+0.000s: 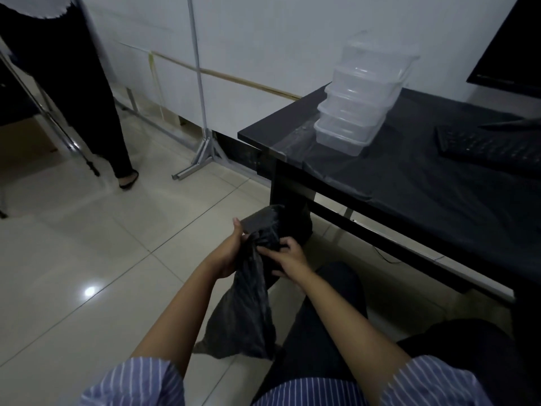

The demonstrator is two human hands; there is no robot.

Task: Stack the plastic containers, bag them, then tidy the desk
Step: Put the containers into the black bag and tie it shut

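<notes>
Landmark: black desk [409, 183], right half of view, near corner pointing left.
Bystander: person in dark clothes [73, 83], standing on the floor well left of the desk, near the wall; one sandalled foot visible.
Stand: metal pole with foot [202, 118], against the wall, just left of the desk corner.
Left hand [229, 254]: below and left of the desk corner, over the floor; fingers curled round the bunched upper part of the bag, thumb raised.
Bag [248, 303]: black plastic, gripped by both hands in front of the desk; lower part hangs loose toward the lap.
Right hand [288, 256]: just right of the left hand, under the desk's front edge; fingers pinching the bag's top.
Containers [363, 95]: clear plastic, stacked and leaning slightly, on the desk near its left corner.
Keyboard [491, 145]: black, on the desk right of the containers.
Monitor [512, 48]: dark, at the desk's far right.
</notes>
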